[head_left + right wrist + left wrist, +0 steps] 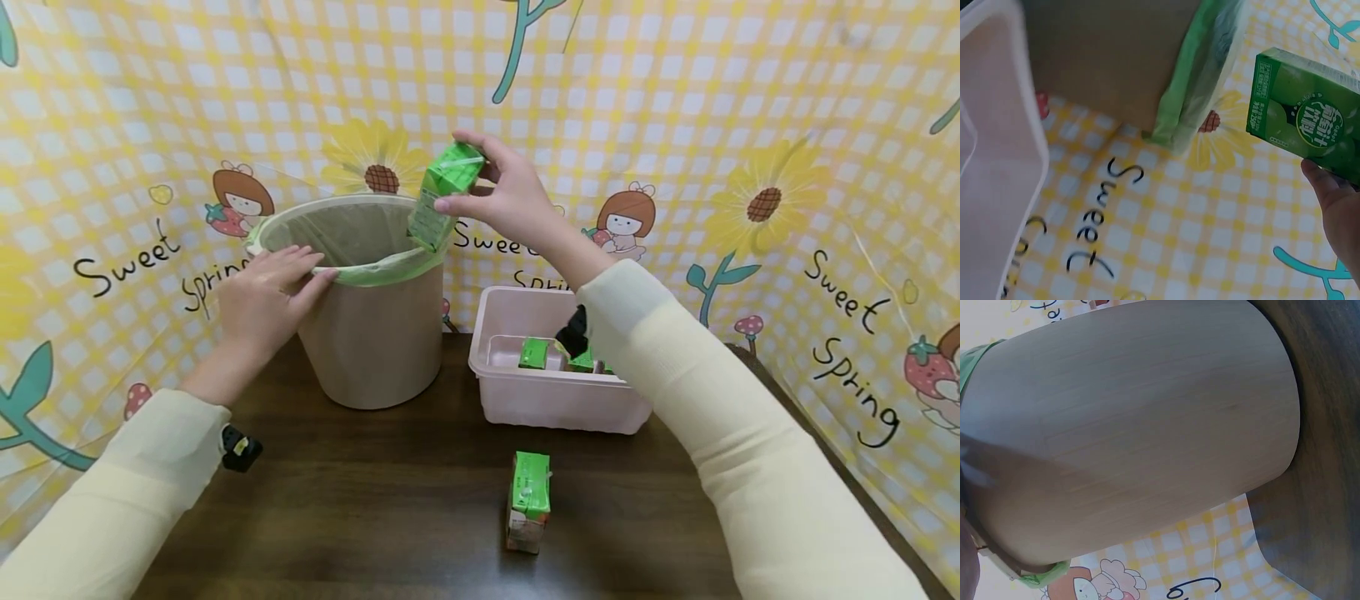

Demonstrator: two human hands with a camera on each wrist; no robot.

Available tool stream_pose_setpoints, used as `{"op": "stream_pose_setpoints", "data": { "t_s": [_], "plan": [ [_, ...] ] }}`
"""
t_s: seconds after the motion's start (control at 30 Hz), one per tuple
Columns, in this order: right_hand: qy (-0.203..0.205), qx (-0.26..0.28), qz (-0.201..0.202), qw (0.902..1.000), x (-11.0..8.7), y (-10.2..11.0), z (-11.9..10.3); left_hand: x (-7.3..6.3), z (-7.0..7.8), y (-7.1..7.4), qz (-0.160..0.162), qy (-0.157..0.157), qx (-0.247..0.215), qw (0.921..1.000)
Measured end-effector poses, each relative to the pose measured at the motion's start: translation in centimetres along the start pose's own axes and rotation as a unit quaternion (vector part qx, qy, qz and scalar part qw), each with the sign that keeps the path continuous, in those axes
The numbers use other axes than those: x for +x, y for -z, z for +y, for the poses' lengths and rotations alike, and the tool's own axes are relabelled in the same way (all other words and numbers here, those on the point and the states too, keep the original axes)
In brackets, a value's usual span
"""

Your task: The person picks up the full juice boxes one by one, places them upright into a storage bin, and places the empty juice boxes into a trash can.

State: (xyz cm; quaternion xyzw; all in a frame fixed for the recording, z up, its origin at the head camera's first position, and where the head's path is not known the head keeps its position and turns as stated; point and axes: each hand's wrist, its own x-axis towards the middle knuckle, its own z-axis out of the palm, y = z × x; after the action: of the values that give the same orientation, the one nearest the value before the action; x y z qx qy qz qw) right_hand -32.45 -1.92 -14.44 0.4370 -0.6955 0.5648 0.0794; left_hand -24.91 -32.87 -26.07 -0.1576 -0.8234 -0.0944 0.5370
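Note:
My right hand (510, 187) holds a green juice box (442, 196) tilted above the right side of the trash bin's rim, thumb on one face and fingers behind. In the right wrist view, the juice box (1300, 119) shows its printed front. At the left, my left hand (270, 296) grips the rim of the beige trash bin (375, 350), thumb and fingers over its edge. A pale green liner (390, 271) is folded over that rim. Another juice box (530, 500) stands upright on the table in front.
To the bin's right, a pale pink plastic basket (555, 404) holds several green-topped boxes, partly hidden by my right sleeve. Everything stands on a dark wood table (360, 508). A yellow checked cloth (660, 100) hangs behind and at the sides.

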Motion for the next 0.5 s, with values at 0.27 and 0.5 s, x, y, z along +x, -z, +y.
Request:
{"op": "stream_pose_setpoints", "data": {
  "t_s": [0.27, 0.5],
  "plan": [
    [-0.009, 0.018, 0.034, 0.9992, 2.7, -2.7, 1.4, 0.3, 0.4, -0.2, 0.001, -0.001, -0.007, 1.0],
    [-0.053, -0.042, 0.047, 0.9966, 4.0, -5.4, 2.0, 0.2, 0.3, -0.1, 0.007, 0.0, -0.005, 1.0]
  ]
}}
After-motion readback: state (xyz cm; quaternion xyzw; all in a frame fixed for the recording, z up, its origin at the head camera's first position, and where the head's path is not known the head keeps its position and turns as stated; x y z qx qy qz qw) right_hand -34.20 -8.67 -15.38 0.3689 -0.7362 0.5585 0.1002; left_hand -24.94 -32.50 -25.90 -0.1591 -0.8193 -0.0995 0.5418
